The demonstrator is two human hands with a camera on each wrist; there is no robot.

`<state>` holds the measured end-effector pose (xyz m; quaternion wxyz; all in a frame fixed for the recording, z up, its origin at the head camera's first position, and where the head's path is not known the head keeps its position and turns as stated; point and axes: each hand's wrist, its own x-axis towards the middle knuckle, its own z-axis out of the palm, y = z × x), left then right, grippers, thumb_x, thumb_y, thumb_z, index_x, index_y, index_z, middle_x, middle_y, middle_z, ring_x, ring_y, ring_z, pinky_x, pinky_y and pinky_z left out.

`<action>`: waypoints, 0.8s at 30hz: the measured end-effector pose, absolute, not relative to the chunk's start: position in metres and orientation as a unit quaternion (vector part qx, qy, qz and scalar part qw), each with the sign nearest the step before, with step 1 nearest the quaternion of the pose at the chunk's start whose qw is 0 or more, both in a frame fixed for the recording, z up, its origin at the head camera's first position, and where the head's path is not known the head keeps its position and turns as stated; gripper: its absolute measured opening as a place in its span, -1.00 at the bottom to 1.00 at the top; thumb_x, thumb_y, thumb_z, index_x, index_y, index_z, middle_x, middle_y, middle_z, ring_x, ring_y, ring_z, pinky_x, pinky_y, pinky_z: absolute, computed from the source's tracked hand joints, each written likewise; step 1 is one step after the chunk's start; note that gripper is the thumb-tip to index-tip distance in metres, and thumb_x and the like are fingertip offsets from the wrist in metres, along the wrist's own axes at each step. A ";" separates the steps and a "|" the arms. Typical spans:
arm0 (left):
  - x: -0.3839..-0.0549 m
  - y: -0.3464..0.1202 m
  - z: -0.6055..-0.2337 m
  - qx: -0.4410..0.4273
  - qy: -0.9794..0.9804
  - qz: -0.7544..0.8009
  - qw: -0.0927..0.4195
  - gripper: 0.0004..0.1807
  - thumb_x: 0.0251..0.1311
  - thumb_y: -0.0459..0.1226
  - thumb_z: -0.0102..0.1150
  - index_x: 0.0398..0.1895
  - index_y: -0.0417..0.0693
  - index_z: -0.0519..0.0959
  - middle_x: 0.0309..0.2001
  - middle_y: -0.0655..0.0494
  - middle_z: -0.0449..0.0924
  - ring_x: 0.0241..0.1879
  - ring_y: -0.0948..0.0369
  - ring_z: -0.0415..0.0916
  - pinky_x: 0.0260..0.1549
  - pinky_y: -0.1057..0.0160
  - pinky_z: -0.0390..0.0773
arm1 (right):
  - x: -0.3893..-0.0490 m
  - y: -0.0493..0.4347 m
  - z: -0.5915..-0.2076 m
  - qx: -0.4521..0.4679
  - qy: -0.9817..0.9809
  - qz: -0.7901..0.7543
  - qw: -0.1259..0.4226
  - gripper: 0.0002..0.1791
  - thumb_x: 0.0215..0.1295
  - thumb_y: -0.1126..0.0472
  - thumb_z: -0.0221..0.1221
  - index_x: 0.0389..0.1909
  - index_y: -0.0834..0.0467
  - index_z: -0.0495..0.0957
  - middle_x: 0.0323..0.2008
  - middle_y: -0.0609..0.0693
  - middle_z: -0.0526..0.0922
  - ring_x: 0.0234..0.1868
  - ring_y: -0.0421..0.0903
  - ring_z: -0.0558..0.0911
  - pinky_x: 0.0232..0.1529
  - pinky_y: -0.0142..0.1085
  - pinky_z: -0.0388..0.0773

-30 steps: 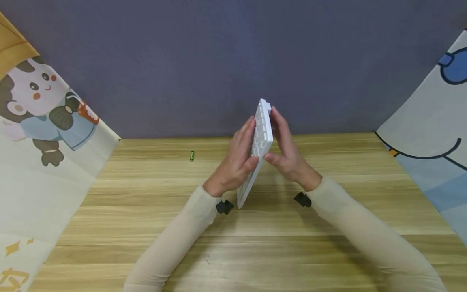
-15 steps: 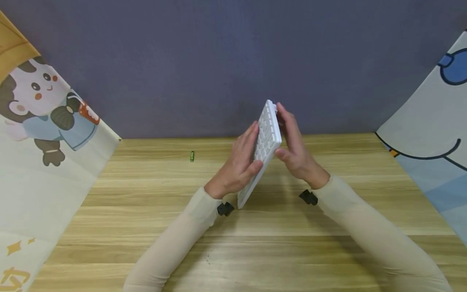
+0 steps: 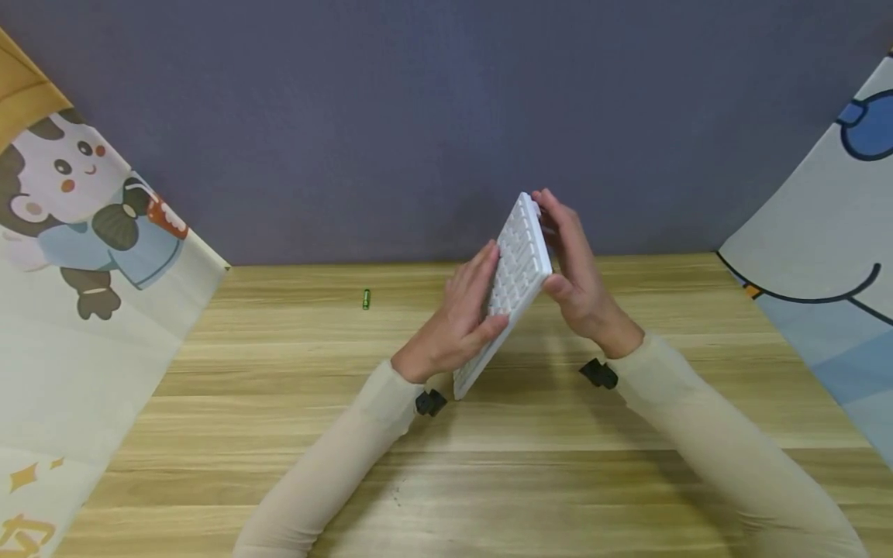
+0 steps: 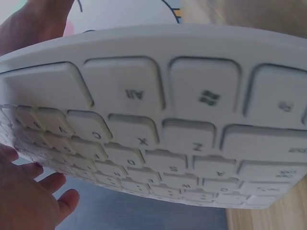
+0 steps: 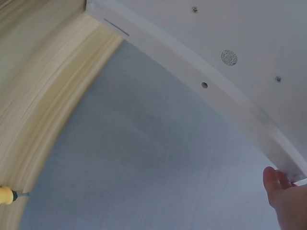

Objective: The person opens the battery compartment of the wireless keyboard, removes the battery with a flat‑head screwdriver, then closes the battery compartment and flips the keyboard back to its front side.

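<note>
A white keyboard (image 3: 516, 267) leans to the right, with its lower short end at the tabletop and its keys facing left. My left hand (image 3: 460, 314) rests on the key side with straight fingers, thumb across the near long edge. My right hand (image 3: 582, 287) holds the raised end, thumb at the near corner and fingers at the far corner. In the left wrist view the keys (image 4: 168, 134) are large and upside down. The keyboard's underside (image 5: 249, 43) shows screws and a round mark in the right wrist view; a small hole is in its edge.
A small green cylinder (image 3: 366, 299) lies on the wooden table (image 3: 293, 372), left of my hands. A yellow tool with a dark collar and thin tip (image 5: 7, 195) is partly cut off in the right wrist view. A grey wall (image 3: 349, 139) stands behind.
The keyboard's raised end has swung right, so it leans lower and shows more of its keys. My right hand has moved right with it; my left hand has shifted slightly the same way.
</note>
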<state>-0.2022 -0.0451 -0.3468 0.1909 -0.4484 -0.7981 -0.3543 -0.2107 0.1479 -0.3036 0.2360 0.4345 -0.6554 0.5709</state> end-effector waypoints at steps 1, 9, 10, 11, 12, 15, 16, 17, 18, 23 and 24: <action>-0.202 -0.046 -0.348 -0.446 -0.802 -0.352 0.182 -0.05 0.31 0.30 -0.56 0.47 -0.26 -0.23 0.45 -0.22 -0.20 0.39 0.01 -0.14 0.26 -0.03 -0.07 | -0.211 0.149 -0.304 0.435 -0.654 0.573 0.235 0.13 0.18 -0.42 0.00 0.41 0.39 -0.10 0.34 0.33 0.04 0.27 0.17 0.18 0.28 -0.04 0.12; -0.200 -0.051 -0.357 -0.422 -0.839 -0.330 0.101 0.04 0.20 0.41 -0.53 0.49 -0.18 -0.27 0.49 -0.06 -0.30 0.42 0.04 -0.22 0.27 -0.08 -0.10 | -0.210 0.164 -0.308 0.447 -0.651 0.572 0.223 0.13 0.18 -0.40 0.03 0.41 0.40 -0.09 0.34 0.33 0.02 0.25 0.17 0.17 0.22 -0.15 0.16; -0.200 -0.052 -0.358 -0.420 -0.842 -0.325 0.094 0.06 0.18 0.42 -0.53 0.49 -0.18 -0.27 0.49 -0.05 -0.30 0.42 0.05 -0.22 0.26 -0.07 -0.08 | -0.210 0.166 -0.309 0.447 -0.651 0.572 0.222 0.12 0.18 -0.40 0.03 0.41 0.40 -0.09 0.34 0.32 0.03 0.24 0.16 0.17 0.22 -0.16 0.16; -0.200 -0.053 -0.359 -0.419 -0.845 -0.321 0.087 0.07 0.17 0.43 -0.52 0.49 -0.17 -0.27 0.49 -0.05 -0.29 0.42 0.05 -0.22 0.26 -0.07 -0.07 | -0.210 0.168 -0.309 0.447 -0.652 0.571 0.220 0.12 0.18 -0.40 0.04 0.41 0.40 -0.08 0.35 0.31 0.03 0.24 0.15 0.18 0.21 -0.17 0.17; -0.200 -0.054 -0.361 -0.417 -0.848 -0.318 0.079 0.08 0.16 0.44 -0.51 0.49 -0.17 -0.27 0.49 -0.04 -0.28 0.42 0.06 -0.23 0.26 -0.07 -0.07 | -0.210 0.170 -0.310 0.448 -0.652 0.571 0.220 0.13 0.17 -0.40 0.04 0.40 0.40 -0.07 0.35 0.29 0.04 0.23 0.15 0.19 0.20 -0.18 0.18; -0.199 -0.056 -0.364 -0.410 -0.857 -0.307 0.054 0.10 0.12 0.46 -0.48 0.50 -0.13 -0.28 0.49 -0.03 -0.27 0.42 0.10 -0.25 0.26 -0.08 -0.08 | -0.209 0.176 -0.311 0.450 -0.657 0.564 0.217 0.14 0.16 -0.41 0.04 0.40 0.41 -0.07 0.35 0.29 0.03 0.22 0.14 0.19 0.19 -0.20 0.17; -0.198 -0.057 -0.365 -0.407 -0.860 -0.304 0.043 0.10 0.11 0.46 -0.46 0.50 -0.10 -0.29 0.49 -0.01 -0.27 0.42 0.11 -0.25 0.27 -0.08 -0.09 | -0.208 0.179 -0.311 0.452 -0.659 0.561 0.217 0.14 0.16 -0.41 0.04 0.40 0.41 -0.08 0.35 0.31 0.02 0.22 0.14 0.19 0.19 -0.21 0.17; -0.198 -0.057 -0.366 -0.404 -0.863 -0.301 0.034 0.11 0.10 0.47 -0.45 0.50 -0.09 -0.29 0.49 -0.01 -0.27 0.42 0.12 -0.25 0.28 -0.08 -0.10 | -0.208 0.181 -0.312 0.453 -0.661 0.558 0.217 0.14 0.16 -0.41 0.04 0.40 0.42 -0.08 0.35 0.32 0.02 0.22 0.14 0.18 0.19 -0.21 0.16; -0.198 -0.058 -0.367 -0.402 -0.866 -0.297 0.025 0.09 0.14 0.44 -0.37 0.50 -0.08 -0.31 0.49 0.00 -0.28 0.42 0.12 -0.26 0.28 -0.07 -0.12 | -0.208 0.184 -0.312 0.454 -0.663 0.554 0.216 0.14 0.17 -0.41 0.04 0.40 0.42 -0.08 0.35 0.32 0.02 0.22 0.14 0.18 0.19 -0.21 0.16; -0.197 -0.062 -0.373 -0.395 -0.875 -0.281 -0.010 0.05 0.21 0.27 -0.05 0.50 -0.06 -0.32 0.49 0.02 -0.30 0.42 0.12 -0.27 0.29 -0.10 -0.13 | -0.205 0.196 -0.314 0.450 -0.678 0.543 0.207 0.14 0.16 -0.41 0.05 0.40 0.42 -0.07 0.33 0.31 0.04 0.24 0.12 0.18 0.21 -0.23 0.13; -0.197 -0.063 -0.374 -0.394 -0.876 -0.278 -0.016 0.06 0.21 0.25 -0.02 0.50 -0.04 -0.33 0.49 0.03 -0.30 0.42 0.12 -0.28 0.29 -0.11 -0.12 | -0.204 0.199 -0.314 0.448 -0.682 0.540 0.205 0.14 0.17 -0.40 0.05 0.40 0.41 -0.07 0.33 0.31 0.04 0.25 0.12 0.17 0.22 -0.23 0.13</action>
